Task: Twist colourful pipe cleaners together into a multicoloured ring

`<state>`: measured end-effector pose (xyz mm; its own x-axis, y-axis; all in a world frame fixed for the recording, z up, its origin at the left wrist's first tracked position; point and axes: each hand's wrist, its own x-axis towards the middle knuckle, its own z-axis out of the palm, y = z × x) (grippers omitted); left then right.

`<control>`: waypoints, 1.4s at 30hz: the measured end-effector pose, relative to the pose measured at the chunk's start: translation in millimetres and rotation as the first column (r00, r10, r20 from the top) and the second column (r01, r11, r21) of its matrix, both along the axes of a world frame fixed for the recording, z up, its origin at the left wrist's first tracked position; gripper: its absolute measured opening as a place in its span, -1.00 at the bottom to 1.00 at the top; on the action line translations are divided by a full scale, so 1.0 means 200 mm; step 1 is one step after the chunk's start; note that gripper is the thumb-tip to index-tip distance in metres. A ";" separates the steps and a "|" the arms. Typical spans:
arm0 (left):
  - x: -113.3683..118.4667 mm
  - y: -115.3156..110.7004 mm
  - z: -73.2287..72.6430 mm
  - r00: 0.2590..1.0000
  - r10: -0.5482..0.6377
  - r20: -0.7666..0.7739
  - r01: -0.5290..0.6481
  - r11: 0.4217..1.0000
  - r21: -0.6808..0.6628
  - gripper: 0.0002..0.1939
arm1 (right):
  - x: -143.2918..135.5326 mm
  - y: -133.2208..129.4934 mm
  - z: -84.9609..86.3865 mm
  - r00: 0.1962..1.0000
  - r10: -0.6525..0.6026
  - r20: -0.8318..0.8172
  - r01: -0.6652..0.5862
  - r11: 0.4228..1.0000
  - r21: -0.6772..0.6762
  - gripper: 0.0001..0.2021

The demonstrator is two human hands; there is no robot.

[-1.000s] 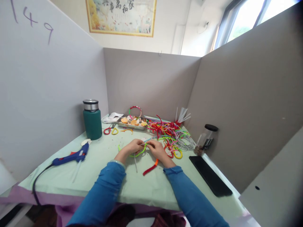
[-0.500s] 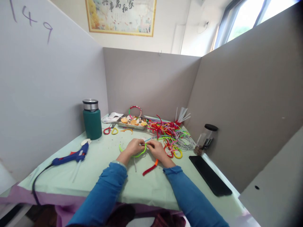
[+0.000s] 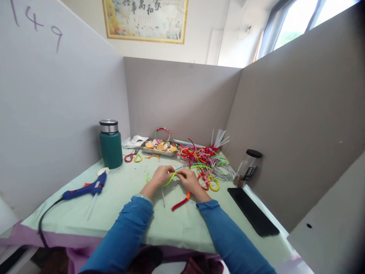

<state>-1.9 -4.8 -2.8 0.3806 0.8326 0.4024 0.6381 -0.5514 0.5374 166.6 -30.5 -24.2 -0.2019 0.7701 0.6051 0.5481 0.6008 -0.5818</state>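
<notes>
My left hand (image 3: 162,177) and my right hand (image 3: 190,181) meet over the middle of the table, fingertips pinched close together. Between them is a bright green pipe cleaner (image 3: 170,180); it curves beneath my left hand, and one end sticks out on the left. Both hands grip it near the same spot, though the fingers hide the exact hold. A thin grey stem (image 3: 163,198) points down from under my left hand. Below my right hand lies a red and orange pipe cleaner (image 3: 180,203), its upper part passing behind the wrist.
A blue glue gun (image 3: 85,190) and a green bottle (image 3: 110,149) stand left. At the back are scissors (image 3: 138,158), a metal tray (image 3: 168,153) of shell-like pieces and a tangle of pipe cleaners (image 3: 203,156). On the right are a clear jar (image 3: 252,167) and a black phone-like slab (image 3: 253,212).
The green pipe cleaner's curve between my hands has become shallower, and its left end has shifted slightly right. My left hand has risen a little; my right hand stays nearly still.
</notes>
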 end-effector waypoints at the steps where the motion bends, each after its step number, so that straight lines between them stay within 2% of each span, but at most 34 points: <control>1: 0.00 0.01 0.00 1.000 0.006 0.022 -0.005 1.000 -0.020 -0.77 | 0.00 0.00 0.00 1.000 0.007 -0.001 -0.007 1.000 0.008 -0.85; 5: 0.00 0.02 -0.01 0.991 0.032 0.127 -0.013 0.988 -0.154 -0.74 | -0.01 -0.02 0.01 0.999 0.053 0.006 -0.053 0.998 0.032 -0.81; 8: 0.00 0.02 -0.01 0.975 0.053 0.215 0.011 0.958 -0.286 -0.70 | -0.01 -0.02 0.00 0.998 0.065 0.025 -0.066 0.997 0.039 -0.80; 11: -0.01 0.01 0.00 0.957 0.111 0.268 0.012 0.909 -0.417 -0.62 | -0.01 -0.01 -0.01 0.998 0.041 0.047 -0.044 0.997 0.057 -0.83; 15: -0.01 0.01 0.01 0.927 0.192 0.322 0.032 0.815 -0.579 -0.54 | -0.01 -0.01 -0.01 0.998 0.043 0.049 -0.047 0.996 0.075 -0.85; 20: -0.01 0.03 0.00 0.900 0.231 0.369 0.092 0.727 -0.681 -0.47 | -0.01 -0.02 0.00 0.998 0.057 0.041 -0.060 0.995 0.081 -0.84; 23: -0.02 0.04 -0.01 0.877 0.233 0.419 0.142 0.708 -0.692 -0.45 | -0.01 -0.02 0.00 0.998 0.059 0.034 -0.062 0.994 0.087 -0.84; 27: -0.01 0.02 0.00 0.852 0.220 0.475 0.196 0.707 -0.680 -0.41 | -0.01 -0.02 0.00 0.998 0.056 0.027 -0.058 0.994 0.088 -0.84; 30: -0.01 0.02 0.01 0.855 0.225 0.468 0.181 0.715 -0.676 -0.37 | -0.01 -0.01 0.00 0.999 0.046 0.024 -0.047 0.996 0.078 -0.84; 32: -0.02 0.03 0.01 0.860 0.258 0.441 0.110 0.750 -0.652 -0.38 | -0.01 -0.01 0.00 0.999 0.036 0.022 -0.037 0.997 0.069 -0.84; 35: -0.04 0.04 0.02 0.838 0.285 0.465 0.019 0.836 -0.548 -0.44 | 0.00 -0.01 0.00 0.999 0.018 0.029 -0.019 0.998 0.051 -0.85; 37: -0.05 0.03 0.03 0.814 0.242 0.529 0.045 0.881 -0.471 -0.46 | 0.00 -0.01 -0.01 0.999 0.016 0.045 -0.018 0.999 0.039 -0.85; 42: -0.06 0.01 0.08 0.750 0.157 0.642 0.164 0.896 -0.412 -0.41 | 0.00 0.00 -0.02 0.998 0.027 0.064 -0.028 0.999 0.023 -0.84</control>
<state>-14.5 -2.7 13.3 0.1647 0.9730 0.1620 0.0441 -0.1713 0.9842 166.9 -31.2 -28.4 -0.2618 0.7495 0.6081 0.5667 0.6294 -0.5317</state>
